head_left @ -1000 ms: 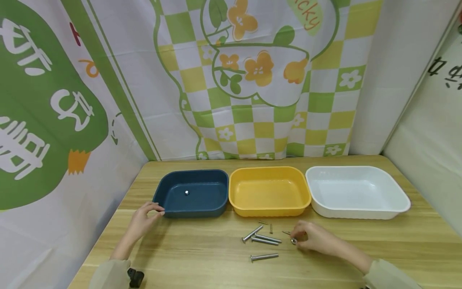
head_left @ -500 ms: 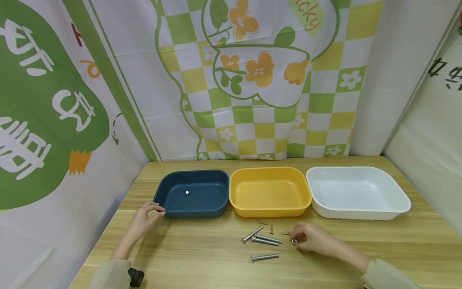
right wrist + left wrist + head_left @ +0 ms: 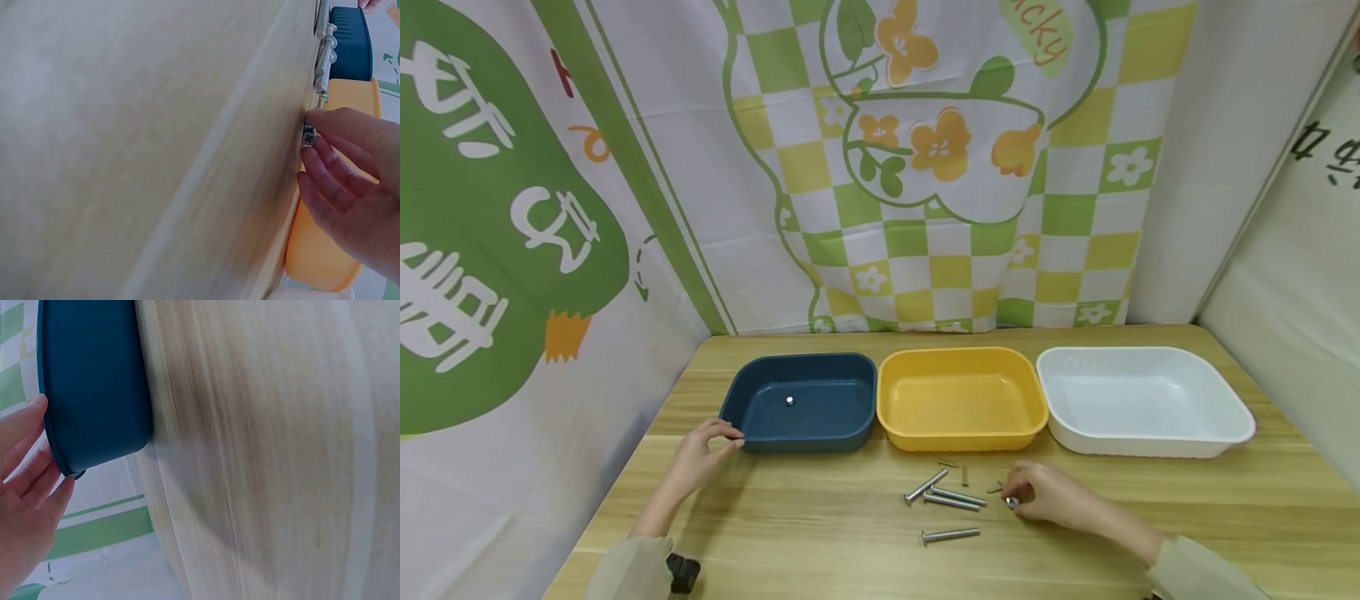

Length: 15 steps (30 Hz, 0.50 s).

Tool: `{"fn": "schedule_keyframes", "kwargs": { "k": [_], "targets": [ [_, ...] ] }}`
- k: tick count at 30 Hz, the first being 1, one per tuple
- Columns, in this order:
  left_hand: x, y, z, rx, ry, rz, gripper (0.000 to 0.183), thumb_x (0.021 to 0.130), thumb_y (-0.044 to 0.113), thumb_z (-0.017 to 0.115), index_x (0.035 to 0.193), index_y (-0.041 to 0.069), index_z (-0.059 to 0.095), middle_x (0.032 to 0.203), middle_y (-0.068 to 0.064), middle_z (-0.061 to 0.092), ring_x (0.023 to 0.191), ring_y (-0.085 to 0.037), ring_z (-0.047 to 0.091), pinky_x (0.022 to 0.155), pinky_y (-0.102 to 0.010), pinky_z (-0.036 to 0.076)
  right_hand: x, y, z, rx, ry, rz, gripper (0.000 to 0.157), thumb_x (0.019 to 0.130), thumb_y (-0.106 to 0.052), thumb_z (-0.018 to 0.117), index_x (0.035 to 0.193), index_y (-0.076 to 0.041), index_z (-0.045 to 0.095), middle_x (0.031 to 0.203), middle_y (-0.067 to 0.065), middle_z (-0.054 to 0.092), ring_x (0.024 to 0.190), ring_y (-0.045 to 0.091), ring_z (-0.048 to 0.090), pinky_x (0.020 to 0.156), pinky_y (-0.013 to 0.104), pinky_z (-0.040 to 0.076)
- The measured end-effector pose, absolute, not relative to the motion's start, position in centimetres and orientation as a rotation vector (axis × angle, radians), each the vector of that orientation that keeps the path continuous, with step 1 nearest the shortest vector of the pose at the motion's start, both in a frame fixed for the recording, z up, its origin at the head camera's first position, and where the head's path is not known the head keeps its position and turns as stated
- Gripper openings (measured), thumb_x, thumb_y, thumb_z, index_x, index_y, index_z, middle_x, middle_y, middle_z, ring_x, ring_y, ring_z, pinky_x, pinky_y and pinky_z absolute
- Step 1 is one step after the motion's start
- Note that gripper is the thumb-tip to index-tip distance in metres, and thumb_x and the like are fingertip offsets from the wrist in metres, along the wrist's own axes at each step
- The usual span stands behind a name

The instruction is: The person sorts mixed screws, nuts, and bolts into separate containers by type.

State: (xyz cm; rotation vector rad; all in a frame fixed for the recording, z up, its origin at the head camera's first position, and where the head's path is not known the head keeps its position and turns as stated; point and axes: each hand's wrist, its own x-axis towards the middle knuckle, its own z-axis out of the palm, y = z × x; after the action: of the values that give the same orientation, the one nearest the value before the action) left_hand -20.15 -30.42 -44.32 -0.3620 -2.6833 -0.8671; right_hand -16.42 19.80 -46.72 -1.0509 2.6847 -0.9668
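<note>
My left hand (image 3: 700,458) pinches the near left corner of the dark blue tray (image 3: 808,444); in the left wrist view thumb and fingers meet at its rim (image 3: 56,447). A small nut (image 3: 789,401) lies inside that tray. At the right of the loose hardware, my right hand (image 3: 1052,496) pinches a shiny nut (image 3: 1012,502) low over the table; the right wrist view shows a cross mark on the end of the metal piece (image 3: 309,136). A small screw (image 3: 994,490) lies against those fingertips. Left of them are several long bolts (image 3: 951,535) and two small brass screws (image 3: 965,477).
A yellow tray (image 3: 962,442) stands in the middle of the row, with a white tray (image 3: 1150,446) to its right. All three trays sit toward the back of the wooden table (image 3: 820,533). A patterned cloth (image 3: 925,250) hangs behind the table's back edge.
The small screw beside my right fingertips has turned and shifted slightly toward me. Both hands stay almost in place, the left at the blue tray and the right around the nut.
</note>
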Motion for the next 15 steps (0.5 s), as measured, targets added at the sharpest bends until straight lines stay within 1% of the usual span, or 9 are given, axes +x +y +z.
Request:
{"fn": "schedule_keyframes", "kwargs": {
  "k": [6,15],
  "targets": [
    [-20.29,-30.55,-44.45,-0.35,-2.714,-0.853,0.008,0.077,0.005,0.07,0.085,0.003,0.07,0.093,-0.011,0.062,0.093,-0.033,0.058,0.082,-0.048,0.045,-16.43,19.69,-46.62,-1.05,2.684,-0.96,0.016,0.069,0.003,0.07,0.084,-0.002,0.07,0.081,-0.002,0.057,0.072,0.002,0.052,0.063,0.021,0.048],
    [-20.38,-30.67,-44.5,-0.35,-2.718,-0.877,0.008,0.078,0.005,0.069,0.086,0.003,0.07,0.091,-0.01,0.061,0.091,-0.032,0.058,0.081,-0.049,0.045,-16.59,19.61,-46.51,-1.034,2.68,-0.959,0.015,0.068,0.001,0.07,0.083,-0.001,0.07,0.08,-0.002,0.057,0.072,0.002,0.051,0.063,0.021,0.047]
  ]
}}
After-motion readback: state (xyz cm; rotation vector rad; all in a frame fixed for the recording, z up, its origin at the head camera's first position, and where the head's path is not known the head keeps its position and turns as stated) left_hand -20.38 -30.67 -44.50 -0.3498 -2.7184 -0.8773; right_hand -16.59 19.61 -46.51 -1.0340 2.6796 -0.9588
